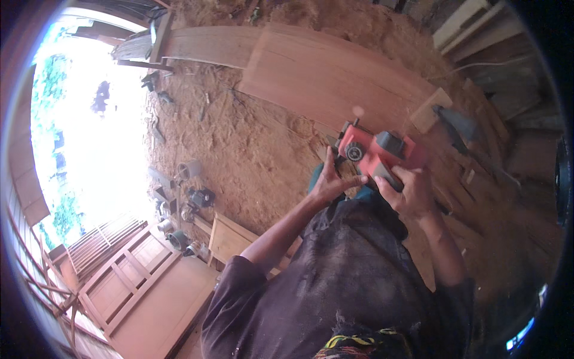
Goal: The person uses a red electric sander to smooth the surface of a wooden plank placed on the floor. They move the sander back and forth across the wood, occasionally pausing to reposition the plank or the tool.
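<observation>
Holding a red planer [382, 157] close in front of the body, beside the near edge of a wide reddish board [335, 78], without showing clearly whether in contact with the wood. Gripping its dark handle [390, 178] in the right hand [414, 190], fingers closed around it and thumb laid along the near side. Reaching with the left hand [327, 184] to the planer's left end, thumb and forefinger spread wide apart, thumb tip against the red body; cannot tell how firmly pressed, or where the other fingers lie. Between the two hands, on the planer's upper face, a black ribbed knob [354, 151]. At the board's right end, a short wood block [429, 110], with a grey tool [460, 127] just beside it. Beyond the board's left end, a longer plank [209, 45]. Underfoot, brown sawdust [257, 155] spread over the ground. Off to the left, near a bright opening [113, 155], a pale bucket [190, 169]; lower down, a wooden box [233, 237] and a panelled door [161, 299]. At upper right, stacked planks [469, 27]. Wearing a dark shirt [341, 269].
</observation>
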